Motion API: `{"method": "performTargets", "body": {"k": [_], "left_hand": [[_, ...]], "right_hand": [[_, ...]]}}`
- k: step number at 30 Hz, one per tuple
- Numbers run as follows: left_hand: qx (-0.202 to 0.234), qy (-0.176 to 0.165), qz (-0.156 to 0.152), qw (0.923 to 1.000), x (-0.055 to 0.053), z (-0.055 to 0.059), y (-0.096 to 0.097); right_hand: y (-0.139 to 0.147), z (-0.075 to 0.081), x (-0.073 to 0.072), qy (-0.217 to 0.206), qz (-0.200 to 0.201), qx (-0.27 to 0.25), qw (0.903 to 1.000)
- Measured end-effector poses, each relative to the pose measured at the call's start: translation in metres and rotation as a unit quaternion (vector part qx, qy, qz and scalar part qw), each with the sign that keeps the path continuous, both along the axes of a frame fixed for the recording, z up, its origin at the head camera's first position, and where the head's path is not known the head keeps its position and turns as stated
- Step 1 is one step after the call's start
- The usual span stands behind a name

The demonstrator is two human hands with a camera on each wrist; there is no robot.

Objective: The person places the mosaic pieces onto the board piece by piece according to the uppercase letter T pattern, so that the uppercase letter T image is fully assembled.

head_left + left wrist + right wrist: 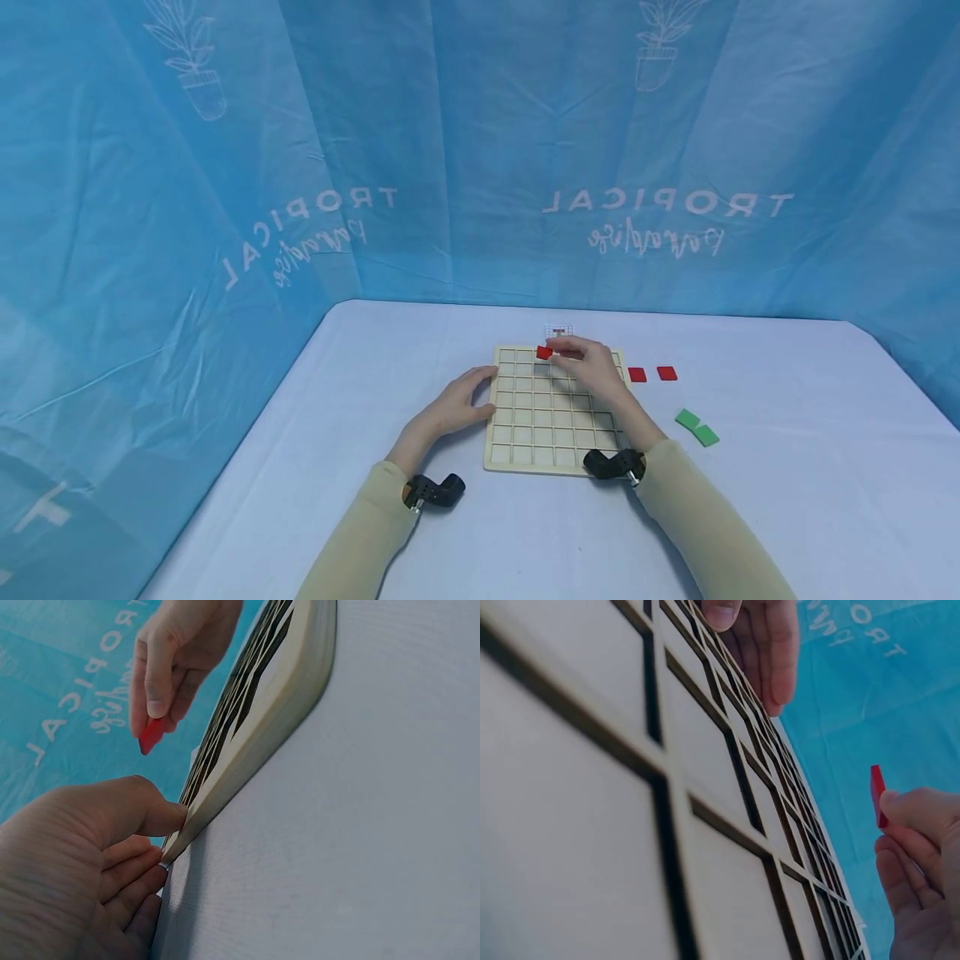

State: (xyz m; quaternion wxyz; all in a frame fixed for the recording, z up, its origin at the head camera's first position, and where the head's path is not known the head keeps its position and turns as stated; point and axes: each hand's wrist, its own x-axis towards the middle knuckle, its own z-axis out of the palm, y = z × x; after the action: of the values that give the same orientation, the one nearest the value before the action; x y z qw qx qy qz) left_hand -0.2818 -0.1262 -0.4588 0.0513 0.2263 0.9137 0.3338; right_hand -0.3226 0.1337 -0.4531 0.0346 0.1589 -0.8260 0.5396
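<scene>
My right hand pinches a red square tile between thumb and fingertips. It is held above the far rows of a pale wooden grid board, seen from low down in the right wrist view, where the tile is tilted on edge and apart from the board. Along the board's left edge rests my left hand, thumb and fingers spread and touching the rim. The left wrist view shows that thumb against the board's side, with the other fingers lower on the same edge. The visible cells hold no tiles.
Two red tiles lie right of the board's far corner. Nearer, two green tiles lie touching or almost touching. A small printed grid card is behind the board, partly hidden by the right hand. A blue curtain hangs behind the white-covered table.
</scene>
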Motion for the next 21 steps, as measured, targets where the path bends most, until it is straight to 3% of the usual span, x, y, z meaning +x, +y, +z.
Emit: {"method": "performTargets", "body": {"k": [13,21], "left_hand": [[0.006,-0.005,0.009,0.9999,0.001,-0.001,0.000],[0.011,-0.003,0.006,0.9999,0.001,-0.002,0.000]], "right_hand": [[-0.001,-0.012,-0.002,0.022,0.018,0.062,0.9976],[-0.002,-0.016,-0.003,0.063,0.028,0.104,0.9921]]}}
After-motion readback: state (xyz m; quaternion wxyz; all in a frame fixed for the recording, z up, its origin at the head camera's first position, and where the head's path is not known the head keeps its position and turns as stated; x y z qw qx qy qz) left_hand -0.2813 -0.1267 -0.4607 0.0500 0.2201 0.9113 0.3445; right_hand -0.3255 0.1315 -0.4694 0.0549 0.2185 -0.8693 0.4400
